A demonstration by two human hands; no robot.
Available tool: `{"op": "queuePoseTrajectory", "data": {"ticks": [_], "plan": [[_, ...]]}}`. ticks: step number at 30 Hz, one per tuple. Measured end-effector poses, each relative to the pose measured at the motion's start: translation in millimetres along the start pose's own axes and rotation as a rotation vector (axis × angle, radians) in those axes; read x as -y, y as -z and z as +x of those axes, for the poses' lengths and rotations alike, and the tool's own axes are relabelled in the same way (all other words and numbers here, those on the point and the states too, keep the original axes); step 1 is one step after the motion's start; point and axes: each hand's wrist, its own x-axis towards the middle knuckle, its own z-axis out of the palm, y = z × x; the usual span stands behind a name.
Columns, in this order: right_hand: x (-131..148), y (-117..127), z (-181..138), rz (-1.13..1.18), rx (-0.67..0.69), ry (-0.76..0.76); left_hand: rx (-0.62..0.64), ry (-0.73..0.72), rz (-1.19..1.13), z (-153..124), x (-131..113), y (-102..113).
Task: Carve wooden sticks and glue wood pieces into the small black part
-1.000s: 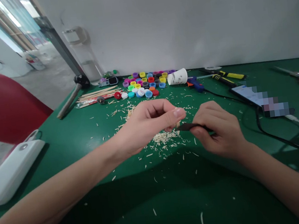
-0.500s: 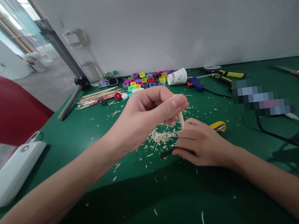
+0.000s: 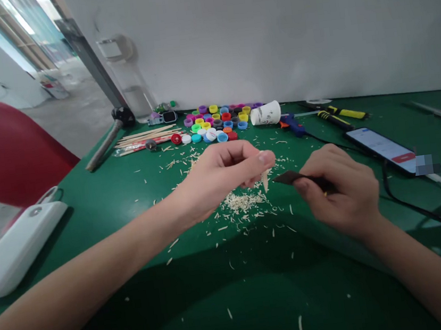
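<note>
We pinch pale stick (image 3: 265, 182) between thumb and fingers of left hand (image 3: 221, 173), narrowed end down above shavings (image 3: 243, 202) on tabletop (image 3: 205, 306). Right hand (image 3: 340, 193) clamped round knife (image 3: 285, 178), its dark blade just beside stick, apart from it. For clean cuts we'd best pinch firmly, lay edge shallow, take thin strokes away from left hand, turn stick slightly between strokes.

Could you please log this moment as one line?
left hand: pinching wooden stick; right hand: gripping dark blade, apart from stick; below: wood shavings on green table
</note>
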Motion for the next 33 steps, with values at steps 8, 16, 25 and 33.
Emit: {"op": "queuePoseTrajectory", "data": {"ticks": [8,16,25,33], "plan": [[3.6,-4.6,1.3,-0.016,0.017,-0.02,-0.017,-0.029,0.004,-1.2,0.1,-1.4],[1.3,-1.0,3.2,0.016,0.091,0.007,-0.05,-0.028,0.019,-3.1,2.0,-5.8],[3.4,-28.0,-10.8,-0.084,0.424,0.2,-0.089,-0.127,0.048,-7.7,-28.9,-0.8],[1.5,-3.3,-1.4,0.036,-0.023,0.068,-0.116,-0.096,0.088,0.4,-14.3,2.1]]}}
